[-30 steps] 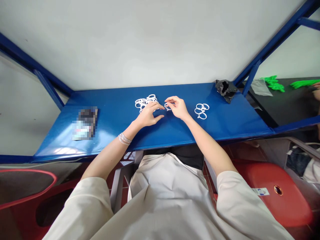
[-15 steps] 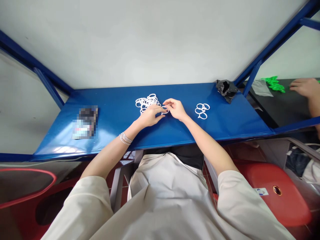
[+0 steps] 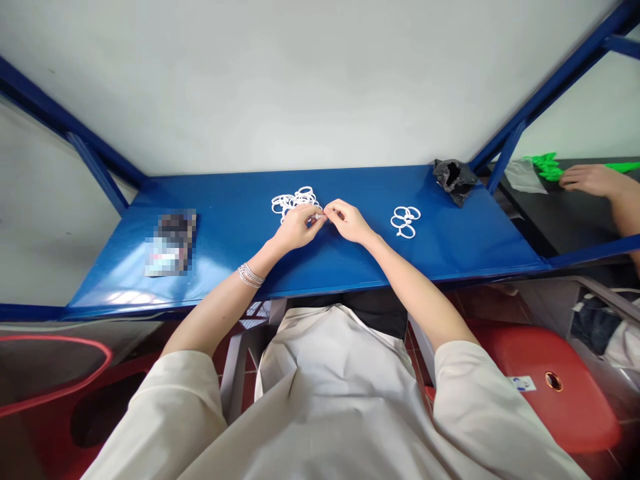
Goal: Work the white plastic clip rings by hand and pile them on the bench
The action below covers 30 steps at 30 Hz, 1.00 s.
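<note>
**Narrow pinch: left hand (image 3: 297,228) and right hand (image 3: 349,221) meet at frame centre**

Your fingertips close together on a small white plastic piece (image 3: 318,216), so mostly hidden that you can't tell its exact shape. Just beside your left hand, toward the upper left, lies a heap of white plastic rings (image 3: 295,201). A cluster of white rings (image 3: 405,222) sits well right of your right hand, both groups on the blue table (image 3: 225,200). Silver bangles (image 3: 250,275) circle your left wrist. Farther right on that table is a crumpled black bag (image 3: 454,181); a pixelated packet (image 3: 170,243) lies at left. At the far right, a co-worker's hand (image 3: 593,180) reaches over a dark table (image 3: 575,223) beside bright green pieces (image 3: 547,167).
</note>
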Available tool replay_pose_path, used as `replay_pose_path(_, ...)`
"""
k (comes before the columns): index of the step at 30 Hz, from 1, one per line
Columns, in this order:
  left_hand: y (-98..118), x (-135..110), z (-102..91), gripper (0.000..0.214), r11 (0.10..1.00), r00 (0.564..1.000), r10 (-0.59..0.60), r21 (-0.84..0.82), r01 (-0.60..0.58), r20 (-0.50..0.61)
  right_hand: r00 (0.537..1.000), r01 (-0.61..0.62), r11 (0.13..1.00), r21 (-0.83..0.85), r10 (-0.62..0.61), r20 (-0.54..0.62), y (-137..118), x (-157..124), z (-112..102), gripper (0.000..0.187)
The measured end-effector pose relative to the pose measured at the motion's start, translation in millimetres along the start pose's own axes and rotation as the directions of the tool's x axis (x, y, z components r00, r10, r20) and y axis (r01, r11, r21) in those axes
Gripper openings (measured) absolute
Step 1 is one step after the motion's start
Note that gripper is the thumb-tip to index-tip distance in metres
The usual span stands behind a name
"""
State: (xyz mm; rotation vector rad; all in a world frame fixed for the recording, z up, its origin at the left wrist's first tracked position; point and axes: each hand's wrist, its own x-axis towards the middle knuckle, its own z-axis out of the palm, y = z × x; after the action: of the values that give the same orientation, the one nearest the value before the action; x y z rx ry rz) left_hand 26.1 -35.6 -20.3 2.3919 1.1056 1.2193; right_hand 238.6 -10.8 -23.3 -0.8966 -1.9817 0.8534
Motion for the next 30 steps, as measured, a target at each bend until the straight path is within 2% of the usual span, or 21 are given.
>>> replay_pose_path(3,10.2,0.1,-0.5,0.025,0.993,0.998,-0.035,-0.111,0.04,0.049,0.999,-0.002,1.0,-0.024,0.003,0.035,-4.6,0.4,1.2,0.077)
replay_pose_path(5,17.0,0.1,-1.2,0.032,0.973,0.992,-0.063,-0.217,0.085,0.105,0.997,-0.04,0.999,-0.013,0.04,0.07,-9.2,-0.5,3.5,0.083)
replay_pose_path(8,24.9,0.7,-2.5,0.038,0.909,0.981,-0.096,-0.386,0.156,0.169,0.989,-0.114,0.99,0.089,0.105,0.1,-18.0,-3.0,8.8,0.084)
replay_pose_path(11,27.2,1.7,-2.7,0.043,0.854,0.976,-0.103,-0.486,0.185,0.19,0.984,-0.15,0.961,0.231,0.122,0.129,-25.1,-4.6,13.1,0.085)
replay_pose_path(14,23.7,2.3,-3.1,0.042,0.833,0.972,-0.094,-0.518,0.195,0.215,0.981,-0.165,0.938,0.306,0.125,0.147,-27.3,-4.2,14.1,0.085)
replay_pose_path(18,16.5,3.3,-8.0,0.04,0.819,0.966,-0.09,-0.533,0.211,0.244,0.982,-0.174,0.94,0.294,0.145,0.119,-22.4,-2.7,11.7,0.087)
replay_pose_path(22,12.6,5.3,-14.1,0.046,0.738,0.953,-0.131,-0.616,0.277,0.272,0.974,-0.225,0.919,0.322,0.216,0.065,-14.7,-1.3,9.0,0.084)
replay_pose_path(26,10.5,6.0,-11.1,0.054,0.69,0.957,-0.18,-0.665,0.287,0.226,0.97,-0.243,0.891,0.383,0.234,0.07,-11.3,-0.1,8.3,0.078)
replay_pose_path(30,5.4,3.4,-1.8,0.057,0.712,0.955,-0.251,-0.638,0.294,0.16,0.972,-0.235,0.861,0.452,0.217,0.092,-12.3,0.5,9.3,0.075)
